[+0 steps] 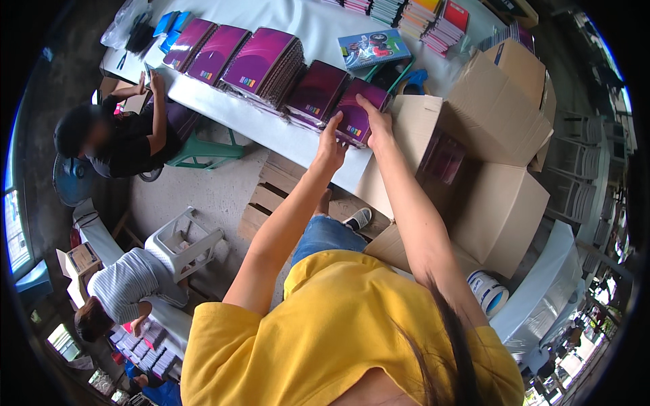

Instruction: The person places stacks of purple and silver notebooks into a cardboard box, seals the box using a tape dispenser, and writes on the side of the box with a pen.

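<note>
At the front edge of a long table covered in glossy white sheeting [237, 116], the left hand [330, 147] and right hand [378, 127] flank the end stack of shiny purple notebooks [353, 116]. The left hand's thumb points up along the stack's left side, its fingers loosely bent toward the front edge; the right hand's thumb lies on the top cover, the rest of that hand at the right side. Fingertips are hidden on both, so I cannot tell how far either hand is closed or whether it grips the stack.

Just left sits a darker purple notebook stack [318, 89], then a taller purple notebook pile [261, 61]. Behind the hands lies a blue notebook with a motorbike picture [374, 49]. To the right, a large open brown cardboard carton [504, 216] holds more purple notebooks [447, 161]. At left, a person in a black top [139, 139] sits on a green plastic stool [206, 155].
</note>
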The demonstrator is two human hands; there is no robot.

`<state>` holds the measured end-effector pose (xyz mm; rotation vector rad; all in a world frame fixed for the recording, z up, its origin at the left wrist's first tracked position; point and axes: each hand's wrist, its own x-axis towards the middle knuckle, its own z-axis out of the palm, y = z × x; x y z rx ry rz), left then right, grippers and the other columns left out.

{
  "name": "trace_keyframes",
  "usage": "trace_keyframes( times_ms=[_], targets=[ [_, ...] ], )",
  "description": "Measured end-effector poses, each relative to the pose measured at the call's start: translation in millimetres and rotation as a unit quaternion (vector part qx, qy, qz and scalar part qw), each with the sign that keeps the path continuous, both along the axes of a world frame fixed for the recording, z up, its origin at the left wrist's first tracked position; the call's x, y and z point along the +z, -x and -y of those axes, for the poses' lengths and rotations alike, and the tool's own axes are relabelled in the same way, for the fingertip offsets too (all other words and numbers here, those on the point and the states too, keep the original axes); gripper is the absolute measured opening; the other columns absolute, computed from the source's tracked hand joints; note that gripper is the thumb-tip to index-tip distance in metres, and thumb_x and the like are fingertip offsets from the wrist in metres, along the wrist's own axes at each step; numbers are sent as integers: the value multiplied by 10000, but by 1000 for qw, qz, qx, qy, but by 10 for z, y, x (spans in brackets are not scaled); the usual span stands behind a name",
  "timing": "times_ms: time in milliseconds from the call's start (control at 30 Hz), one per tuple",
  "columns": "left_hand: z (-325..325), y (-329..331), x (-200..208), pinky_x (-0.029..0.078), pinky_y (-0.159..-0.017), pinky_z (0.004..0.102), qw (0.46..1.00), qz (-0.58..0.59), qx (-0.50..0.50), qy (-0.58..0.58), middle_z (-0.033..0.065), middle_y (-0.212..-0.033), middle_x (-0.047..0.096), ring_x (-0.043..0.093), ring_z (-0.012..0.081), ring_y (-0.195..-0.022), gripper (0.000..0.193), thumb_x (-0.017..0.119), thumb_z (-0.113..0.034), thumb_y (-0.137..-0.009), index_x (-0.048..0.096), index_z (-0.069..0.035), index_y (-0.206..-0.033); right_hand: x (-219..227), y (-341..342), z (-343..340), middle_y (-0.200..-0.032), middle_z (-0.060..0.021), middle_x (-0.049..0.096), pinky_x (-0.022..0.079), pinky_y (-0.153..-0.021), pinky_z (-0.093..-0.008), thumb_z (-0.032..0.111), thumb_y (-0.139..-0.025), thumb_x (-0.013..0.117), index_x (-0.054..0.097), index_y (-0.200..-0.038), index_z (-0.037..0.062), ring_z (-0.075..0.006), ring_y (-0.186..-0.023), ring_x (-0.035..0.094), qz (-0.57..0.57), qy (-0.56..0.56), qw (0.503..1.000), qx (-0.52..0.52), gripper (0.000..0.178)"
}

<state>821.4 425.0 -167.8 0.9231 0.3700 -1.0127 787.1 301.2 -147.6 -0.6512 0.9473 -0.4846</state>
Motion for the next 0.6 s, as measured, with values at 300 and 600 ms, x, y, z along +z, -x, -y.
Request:
trace_keyframes(
  times_ms=[300,600],
  targets=[
    [-44,145,665,257,-1083,501,977,51,-62,-199,176,-1439,387,361,312,-1333,1092,794,-525,-649,205,-100,-1465,217,233,35,-956,-91,697,558,-806,-388,183,-778,755,657,-1014,59,-241,-854,682,66,-148,985,65,284],
    [-149,488,1195,243,-1098,501,968,170,-41,-182,286,-1412,296,305,408,-1334,1269,855,-497,-594,97,-7,-1486,1030,816,-190,-1047,-89,685,553,-822,-392,349,-869,698,611,-1157,67,-229,-912,673,96,-87,987,99,413]
  ],
)
